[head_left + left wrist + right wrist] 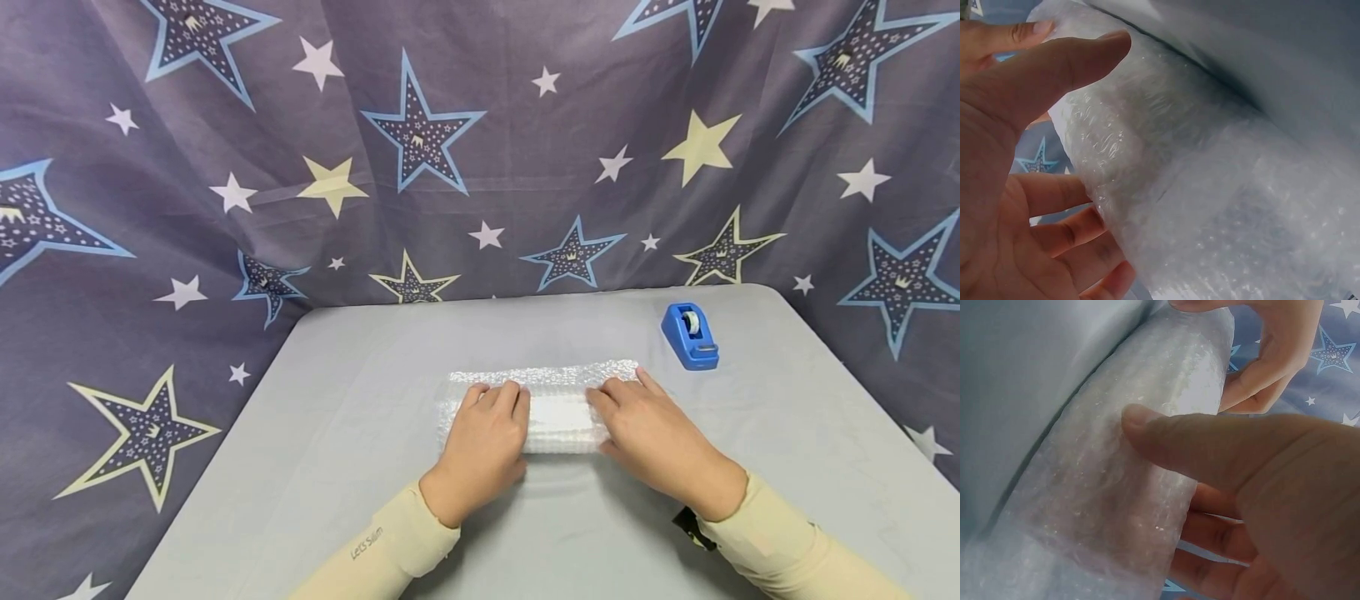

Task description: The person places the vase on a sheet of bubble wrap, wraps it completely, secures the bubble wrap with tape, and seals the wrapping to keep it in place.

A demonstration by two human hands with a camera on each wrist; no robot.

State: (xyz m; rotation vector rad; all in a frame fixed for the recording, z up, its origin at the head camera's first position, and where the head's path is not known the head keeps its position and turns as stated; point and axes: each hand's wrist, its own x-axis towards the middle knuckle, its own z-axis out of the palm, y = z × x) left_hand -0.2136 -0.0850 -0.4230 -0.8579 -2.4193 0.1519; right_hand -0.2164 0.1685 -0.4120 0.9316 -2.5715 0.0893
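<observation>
A bundle of clear bubble wrap [558, 442] lies crosswise on the grey-covered table, with a pale white patch showing through its middle. My left hand [483, 446] holds its left part, fingers bent over the top. My right hand [663, 433] grips the right part the same way. In the left wrist view, the left thumb [1085, 59] lies along the near side of the bubble wrap [1166, 156] while the fingers rest at its other edge. The right thumb [1166, 437] presses on the wrap in the right wrist view. What is inside the bundle is hidden.
A blue tape dispenser [690, 337] with a roll of tape stands at the back right of the table [360, 417]. Behind and beside the table hangs a dark curtain [510, 167] printed with stars.
</observation>
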